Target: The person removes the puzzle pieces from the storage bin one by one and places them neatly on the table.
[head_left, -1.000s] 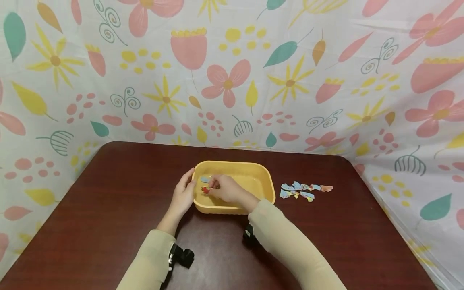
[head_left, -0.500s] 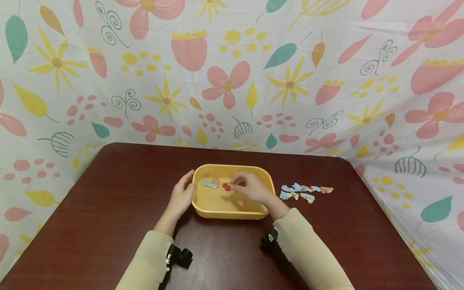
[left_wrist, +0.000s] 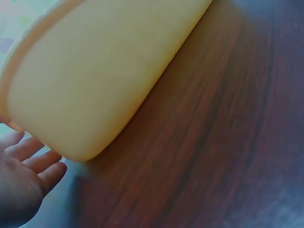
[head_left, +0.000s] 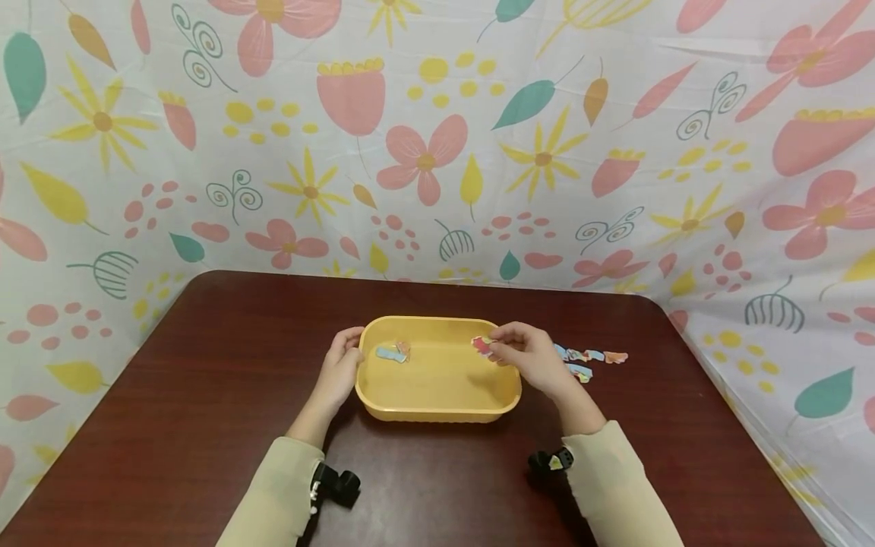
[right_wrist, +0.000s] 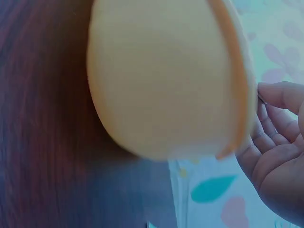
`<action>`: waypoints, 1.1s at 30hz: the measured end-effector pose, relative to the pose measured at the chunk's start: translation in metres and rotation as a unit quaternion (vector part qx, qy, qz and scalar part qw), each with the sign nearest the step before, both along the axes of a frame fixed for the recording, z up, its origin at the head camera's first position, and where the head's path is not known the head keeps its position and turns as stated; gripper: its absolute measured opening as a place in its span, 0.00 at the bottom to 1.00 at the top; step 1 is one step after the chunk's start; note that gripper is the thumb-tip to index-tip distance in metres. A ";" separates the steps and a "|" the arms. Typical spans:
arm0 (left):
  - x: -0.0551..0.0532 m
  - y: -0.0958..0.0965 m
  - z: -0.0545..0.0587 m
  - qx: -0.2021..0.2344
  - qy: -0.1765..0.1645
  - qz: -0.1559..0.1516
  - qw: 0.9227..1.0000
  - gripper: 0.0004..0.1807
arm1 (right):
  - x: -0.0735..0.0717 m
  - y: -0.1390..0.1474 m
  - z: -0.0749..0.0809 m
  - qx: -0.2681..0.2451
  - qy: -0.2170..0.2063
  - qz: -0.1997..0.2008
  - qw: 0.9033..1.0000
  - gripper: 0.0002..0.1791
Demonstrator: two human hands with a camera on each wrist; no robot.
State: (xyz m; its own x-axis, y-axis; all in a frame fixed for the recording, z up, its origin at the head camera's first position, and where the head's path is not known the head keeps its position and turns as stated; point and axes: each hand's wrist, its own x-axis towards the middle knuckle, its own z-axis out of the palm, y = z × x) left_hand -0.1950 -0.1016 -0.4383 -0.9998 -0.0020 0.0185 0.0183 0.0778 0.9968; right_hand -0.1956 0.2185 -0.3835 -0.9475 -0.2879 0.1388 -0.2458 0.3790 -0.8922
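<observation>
With thumb and fingertips my right hand (head_left: 536, 357) pinches a small red, irregular flat piece like a puzzle piece (head_left: 482, 346), above the right end of a yellow plastic basin (head_left: 437, 416). In the right wrist view the thumb and forefinger (right_wrist: 280, 95) meet on a thin edge beyond the basin's wall (right_wrist: 166, 80). My left hand (head_left: 339, 368) is at the basin's left end. Its fairly straight fingers (left_wrist: 31, 156) touch the outer wall (left_wrist: 95, 80) in the left wrist view. A light-blue piece (head_left: 391, 354) and an orange-pink piece (head_left: 403, 348) lie inside the basin.
Right of the basin, several colourful irregular pieces (head_left: 581, 371) lie in rough rows on the dark wooden table (head_left: 273, 334), partly behind my right hand. A flower-printed cloth (head_left: 424, 213) hangs behind and beside the table.
My right hand has lifted the red piece from the basin's left part and carried it to the right end. The basin has shifted slightly nearer. My left hand has stayed at its left end.
</observation>
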 end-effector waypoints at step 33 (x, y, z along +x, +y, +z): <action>0.002 0.003 -0.001 0.002 -0.018 -0.050 0.999 0.28 | 0.007 0.124 -0.016 -0.262 -0.025 -0.186 0.947 0.06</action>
State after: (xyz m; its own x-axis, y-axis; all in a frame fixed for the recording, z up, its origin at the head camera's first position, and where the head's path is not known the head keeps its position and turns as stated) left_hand -0.1934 -0.0983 -0.4389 -0.9950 0.0987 -0.0176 -0.0104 0.0732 0.9973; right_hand -0.1890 0.3428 -0.3994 -0.9792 0.1618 0.1220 -0.1343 -0.0670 -0.9887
